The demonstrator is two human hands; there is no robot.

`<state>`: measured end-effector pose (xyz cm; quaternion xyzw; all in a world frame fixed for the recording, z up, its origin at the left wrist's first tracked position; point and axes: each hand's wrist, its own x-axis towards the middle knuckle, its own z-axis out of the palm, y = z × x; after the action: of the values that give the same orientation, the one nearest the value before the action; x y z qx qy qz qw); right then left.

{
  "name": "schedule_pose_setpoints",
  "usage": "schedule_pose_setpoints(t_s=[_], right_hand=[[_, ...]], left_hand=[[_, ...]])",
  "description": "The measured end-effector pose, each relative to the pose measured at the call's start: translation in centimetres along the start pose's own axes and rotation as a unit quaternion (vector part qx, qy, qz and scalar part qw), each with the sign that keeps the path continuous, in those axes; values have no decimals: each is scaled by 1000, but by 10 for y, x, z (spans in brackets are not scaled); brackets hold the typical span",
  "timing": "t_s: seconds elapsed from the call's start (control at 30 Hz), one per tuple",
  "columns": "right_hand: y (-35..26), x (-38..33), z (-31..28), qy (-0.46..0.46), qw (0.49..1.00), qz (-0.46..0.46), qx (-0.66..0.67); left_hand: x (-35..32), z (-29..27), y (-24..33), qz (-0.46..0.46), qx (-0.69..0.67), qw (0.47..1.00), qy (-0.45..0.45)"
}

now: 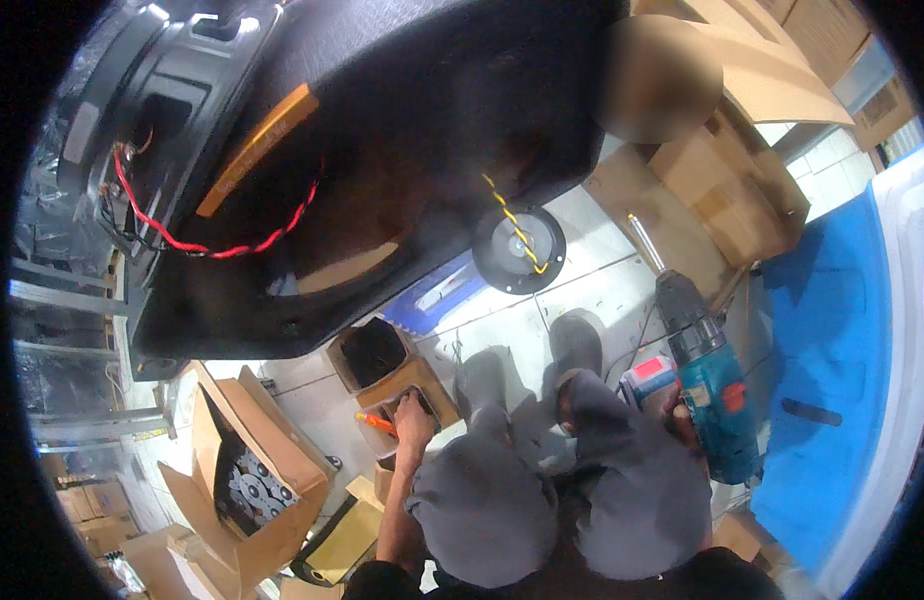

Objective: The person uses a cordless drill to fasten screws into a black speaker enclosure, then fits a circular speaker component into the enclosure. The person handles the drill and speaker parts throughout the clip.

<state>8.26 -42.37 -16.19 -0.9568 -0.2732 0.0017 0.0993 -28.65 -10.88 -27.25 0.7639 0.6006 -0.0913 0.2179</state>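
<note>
My left hand (414, 417) reaches into a small open cardboard box (431, 385) on the floor left of my legs. Its fingers are bent down and closed inside; what they pinch, if anything, is hidden. Beside it, an orange-handled tool (377, 423) lies across the box's edge. My right hand (686, 428), partly covered, is wrapped around a teal and black cordless drill (718, 395) right of my knee. The drill's long bit (645, 243) points up and away from me. A large black molded panel (402, 110) stands ahead, with red and black wires (222, 250) at its left.
A round black speaker-like part (520, 248) and a yellow-black wire (512, 220) are by the panel's lower edge. An open carton (257, 490) of metal discs stands at left. Larger cartons (727, 180) are at far right, near a blue panel (832, 350).
</note>
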Motion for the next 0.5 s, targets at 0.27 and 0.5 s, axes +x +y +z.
schedule_pose_setpoints(t_s=[0.27,0.5], right_hand=[[-48,4,-36,158,979,-51,116],[-12,-15,2,-14,998,49,32]], left_hand=[[-8,13,-13,12,-32,999,12],[-23,-8,-10,-104,-112,986,61]])
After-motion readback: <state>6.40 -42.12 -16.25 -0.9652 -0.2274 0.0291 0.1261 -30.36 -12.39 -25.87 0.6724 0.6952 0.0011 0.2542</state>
